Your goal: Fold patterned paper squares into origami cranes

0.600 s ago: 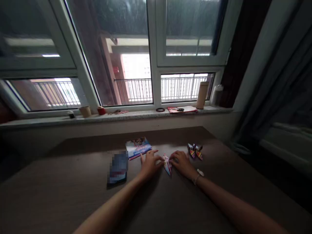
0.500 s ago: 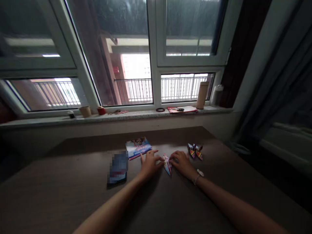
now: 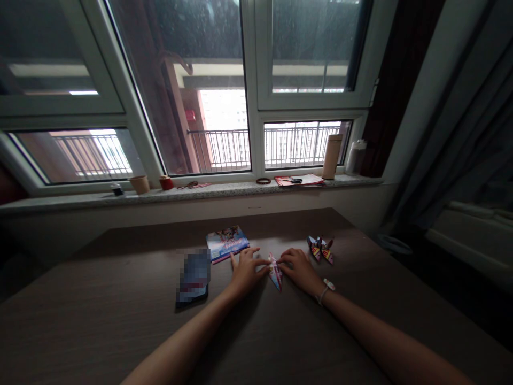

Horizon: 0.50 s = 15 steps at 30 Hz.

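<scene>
A small folded paper piece (image 3: 275, 275), pink, white and blue, lies on the brown table between my hands, its narrow tip toward me. My left hand (image 3: 246, 271) touches its left edge with a fingertip, the other fingers spread. From the right, my right hand (image 3: 298, 269) has its fingers closed on the paper's upper right edge; a bracelet (image 3: 327, 286) is on that wrist. Behind my left hand lies a stack of printed paper (image 3: 226, 241). Two folded paper shapes (image 3: 320, 249) stand to the right of my right hand.
A dark phone-like object (image 3: 194, 278), partly pixelated, lies left of my left hand. Along the windowsill (image 3: 232, 189) are a paper cup (image 3: 140, 184), a red item (image 3: 165, 183), a brown ring (image 3: 263, 181), scissors (image 3: 295, 181) on red-edged paper, and two bottles (image 3: 332, 156).
</scene>
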### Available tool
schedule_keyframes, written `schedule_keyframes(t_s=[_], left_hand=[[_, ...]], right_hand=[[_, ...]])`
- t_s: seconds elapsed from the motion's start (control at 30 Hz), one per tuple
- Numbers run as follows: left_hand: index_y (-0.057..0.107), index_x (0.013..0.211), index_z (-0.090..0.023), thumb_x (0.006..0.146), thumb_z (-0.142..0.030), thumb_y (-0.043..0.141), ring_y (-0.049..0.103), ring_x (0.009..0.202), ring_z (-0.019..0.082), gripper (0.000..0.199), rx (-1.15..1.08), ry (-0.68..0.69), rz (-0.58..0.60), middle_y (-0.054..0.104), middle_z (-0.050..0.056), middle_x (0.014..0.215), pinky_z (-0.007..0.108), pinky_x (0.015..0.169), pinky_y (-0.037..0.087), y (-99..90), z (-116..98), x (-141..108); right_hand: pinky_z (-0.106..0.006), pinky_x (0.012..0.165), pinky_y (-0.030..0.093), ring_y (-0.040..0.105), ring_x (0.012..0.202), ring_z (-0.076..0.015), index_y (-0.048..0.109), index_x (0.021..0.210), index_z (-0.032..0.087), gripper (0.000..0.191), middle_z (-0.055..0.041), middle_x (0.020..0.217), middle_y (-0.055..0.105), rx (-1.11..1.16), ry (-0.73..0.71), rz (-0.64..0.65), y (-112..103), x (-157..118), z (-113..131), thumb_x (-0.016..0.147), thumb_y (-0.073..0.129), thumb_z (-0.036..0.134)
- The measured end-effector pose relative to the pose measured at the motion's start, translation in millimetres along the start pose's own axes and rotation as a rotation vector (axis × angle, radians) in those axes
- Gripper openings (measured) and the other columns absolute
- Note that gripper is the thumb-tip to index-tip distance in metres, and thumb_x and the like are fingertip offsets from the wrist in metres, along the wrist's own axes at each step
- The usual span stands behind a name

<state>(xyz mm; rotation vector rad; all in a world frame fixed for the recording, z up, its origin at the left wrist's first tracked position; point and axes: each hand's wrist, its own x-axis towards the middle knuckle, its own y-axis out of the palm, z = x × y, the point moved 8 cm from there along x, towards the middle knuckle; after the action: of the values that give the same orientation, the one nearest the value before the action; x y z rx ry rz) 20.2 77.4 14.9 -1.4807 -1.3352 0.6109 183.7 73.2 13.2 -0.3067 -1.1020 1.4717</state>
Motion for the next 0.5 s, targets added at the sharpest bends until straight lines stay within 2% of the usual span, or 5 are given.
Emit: schedule_keyframes(t_s=[0.23, 0.5], left_hand=[[0.073, 0.102, -0.044, 0.085, -0.042, 0.066, 0.038, 0.133, 0.033, 0.018, 0.018, -0.003, 0.007, 0.052, 0.003, 0.139, 0.076, 0.106, 0.002, -1.5, -2.0, -0.8], [0.073, 0.103, -0.045, 0.085, -0.042, 0.067, 0.037, 0.134, 0.033, 0.019, 0.026, -0.009, 0.021, 0.052, 0.003, 0.139, 0.075, 0.107, 0.002, 0.3, -0.6, -0.1]], right_hand=[[-0.035, 0.097, 0.036, 0.054, 0.105, -0.0218, 0.075, 0.091, 0.026, 0.014, -0.0037, 0.102, 0.065, -0.012, -0.007, -0.013, 1.6, 0.4, -1.8, 0.086, 0.065, 0.033], [-0.035, 0.096, 0.036, 0.054, 0.105, -0.0217, 0.074, 0.096, 0.029, 0.015, -0.0032, 0.103, 0.065, -0.024, -0.001, -0.006, -0.7, -1.0, 1.5, 0.087, 0.063, 0.034]])
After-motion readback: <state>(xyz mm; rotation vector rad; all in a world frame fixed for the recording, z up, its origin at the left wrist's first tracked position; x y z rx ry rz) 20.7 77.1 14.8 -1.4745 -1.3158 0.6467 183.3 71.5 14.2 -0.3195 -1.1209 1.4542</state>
